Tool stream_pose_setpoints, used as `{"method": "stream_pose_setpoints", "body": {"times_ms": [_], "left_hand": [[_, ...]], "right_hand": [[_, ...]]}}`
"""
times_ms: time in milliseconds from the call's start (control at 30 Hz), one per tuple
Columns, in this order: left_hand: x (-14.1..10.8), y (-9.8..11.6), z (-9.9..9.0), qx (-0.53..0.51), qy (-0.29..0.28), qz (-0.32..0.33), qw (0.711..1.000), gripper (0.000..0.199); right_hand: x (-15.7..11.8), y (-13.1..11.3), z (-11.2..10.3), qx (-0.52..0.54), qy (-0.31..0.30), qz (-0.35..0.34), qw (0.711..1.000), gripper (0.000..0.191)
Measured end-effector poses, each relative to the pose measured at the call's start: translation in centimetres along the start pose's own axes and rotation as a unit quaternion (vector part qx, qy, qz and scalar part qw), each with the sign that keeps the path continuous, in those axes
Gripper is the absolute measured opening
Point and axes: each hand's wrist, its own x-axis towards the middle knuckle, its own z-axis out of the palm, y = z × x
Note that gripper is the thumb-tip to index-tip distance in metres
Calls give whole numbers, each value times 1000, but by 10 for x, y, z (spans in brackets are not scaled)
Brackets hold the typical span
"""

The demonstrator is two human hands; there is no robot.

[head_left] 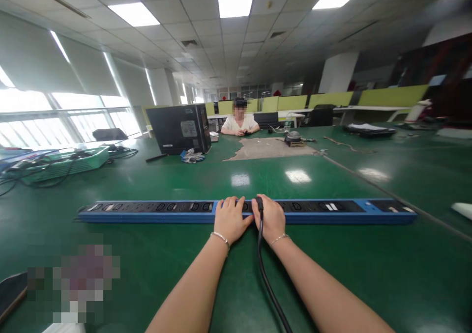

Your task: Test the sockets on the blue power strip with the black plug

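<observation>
A long blue and black power strip with rows of sockets lies across the green table in front of me. My left hand rests on its middle, fingers laid over the top and thumb pointing right. Just beside it, my right hand is closed around the black plug of a power cord. The plug is held at the strip's sockets; whether it sits inside one is hidden by my fingers. From the plug the cord runs down toward the table's near edge.
A black computer case stands at the back left, with gloves beside it. Further left is a green basket with cables. A person sits across the table. A black tray with papers lies at the far right.
</observation>
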Motion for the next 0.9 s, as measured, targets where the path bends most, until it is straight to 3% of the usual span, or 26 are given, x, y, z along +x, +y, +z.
{"method": "stream_pose_setpoints", "body": {"times_ms": [133, 200, 267, 467, 567, 667, 900], "left_hand": [[1, -2, 2, 11, 1, 2, 1000, 53], [1, -2, 1, 11, 0, 4, 1000, 54], [1, -2, 1, 10, -2, 4, 1000, 56], [1, -2, -1, 10, -5, 1, 1000, 59], [2, -2, -1, 8, -7, 0, 1000, 60], [2, -2, -2, 6, -11, -2, 1000, 59], [1, -2, 0, 10, -6, -5, 1000, 59]], "right_hand": [[13, -14, -16, 80, 64, 21, 995, 36], [20, -9, -25, 91, 61, 0, 994, 35], [23, 11, -36, 80, 45, -1, 996, 35], [21, 103, -80, 33, 26, 103, 994, 39], [15, 124, -93, 18, -14, 135, 991, 40], [11, 128, -92, 6, -33, 135, 990, 41], [13, 122, -84, -17, -15, 136, 990, 39]]}}
